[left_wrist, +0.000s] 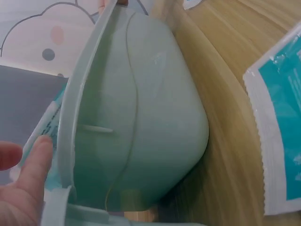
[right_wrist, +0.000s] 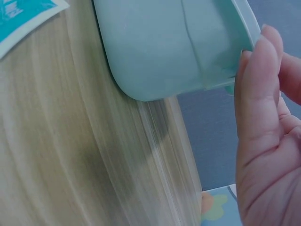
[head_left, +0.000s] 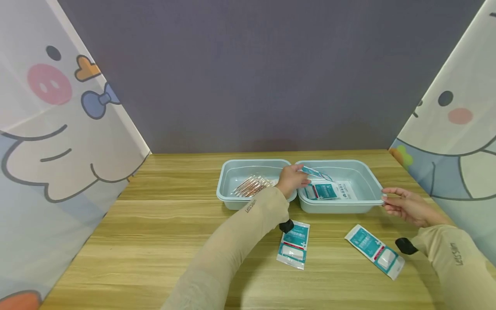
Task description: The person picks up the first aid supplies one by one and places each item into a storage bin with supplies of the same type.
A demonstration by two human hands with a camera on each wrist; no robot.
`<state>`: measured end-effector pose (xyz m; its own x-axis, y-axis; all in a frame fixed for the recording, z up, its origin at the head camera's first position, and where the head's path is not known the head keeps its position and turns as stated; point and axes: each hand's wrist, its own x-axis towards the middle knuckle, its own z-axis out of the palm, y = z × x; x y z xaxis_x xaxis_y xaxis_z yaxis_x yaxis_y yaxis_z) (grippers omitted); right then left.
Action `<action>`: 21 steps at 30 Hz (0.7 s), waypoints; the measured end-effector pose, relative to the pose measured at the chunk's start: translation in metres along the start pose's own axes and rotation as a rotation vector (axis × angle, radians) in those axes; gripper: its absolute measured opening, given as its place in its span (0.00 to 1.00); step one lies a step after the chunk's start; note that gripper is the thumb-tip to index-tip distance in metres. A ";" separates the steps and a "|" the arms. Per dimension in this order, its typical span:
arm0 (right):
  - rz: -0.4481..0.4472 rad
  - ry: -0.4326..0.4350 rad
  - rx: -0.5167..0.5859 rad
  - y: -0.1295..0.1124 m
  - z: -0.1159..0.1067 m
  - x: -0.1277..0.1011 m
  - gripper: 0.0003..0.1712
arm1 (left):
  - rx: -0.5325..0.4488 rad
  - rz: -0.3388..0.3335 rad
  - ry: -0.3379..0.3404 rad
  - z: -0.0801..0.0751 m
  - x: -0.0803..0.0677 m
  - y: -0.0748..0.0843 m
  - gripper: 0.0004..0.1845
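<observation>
My left hand (head_left: 292, 180) is over the adjoining rims of two pale green plastic bins, pinching a teal-and-white sealed packet (head_left: 315, 172) that slants into the right bin (head_left: 337, 208). In the left wrist view its fingers lie beside the packet (left_wrist: 51, 123), just past the bin rim. More such packets (head_left: 326, 191) lie inside that bin. At the bin's right end, my right hand (head_left: 411, 207) pinches the rim, with thumb and fingers on the edge in the right wrist view.
The left bin (head_left: 236, 162) holds a bundle of clear-wrapped cotton swabs (head_left: 253, 185). Two teal-and-white packets lie on the wooden table (head_left: 162, 241): one packet (head_left: 294, 244) before the bins, another packet (head_left: 375, 251) farther right. A grey panel (head_left: 248, 77) stands behind, with cartoon-printed panels at both sides.
</observation>
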<state>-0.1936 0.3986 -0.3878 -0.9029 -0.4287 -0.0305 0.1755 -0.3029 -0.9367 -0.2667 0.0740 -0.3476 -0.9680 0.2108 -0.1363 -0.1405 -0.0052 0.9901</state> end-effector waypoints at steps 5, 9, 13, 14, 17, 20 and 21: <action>-0.003 -0.006 0.007 0.001 -0.001 -0.001 0.18 | 0.118 0.041 -0.018 0.003 0.000 -0.004 0.14; 0.002 -0.007 -0.001 0.001 -0.001 0.000 0.18 | 0.283 0.056 -0.053 0.003 0.002 -0.009 0.13; 0.006 0.003 -0.009 0.001 -0.001 0.000 0.18 | 0.496 0.116 -0.179 0.002 0.003 -0.006 0.14; 0.006 0.003 -0.011 0.001 -0.001 0.000 0.18 | 0.544 0.135 -0.209 0.001 0.003 -0.004 0.15; 0.003 0.001 -0.014 0.000 0.000 0.000 0.17 | 0.649 0.199 -0.279 -0.001 0.001 0.001 0.17; 0.002 0.000 -0.014 0.000 0.000 0.000 0.17 | 0.687 0.257 -0.307 -0.003 -0.002 0.004 0.18; 0.002 -0.001 -0.012 0.000 0.000 0.000 0.17 | 0.699 0.283 -0.316 -0.003 -0.004 0.005 0.18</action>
<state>-0.1934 0.3985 -0.3874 -0.9024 -0.4296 -0.0319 0.1724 -0.2922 -0.9407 -0.2644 0.0698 -0.3428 -0.8286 0.5587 0.0347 0.3631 0.4893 0.7929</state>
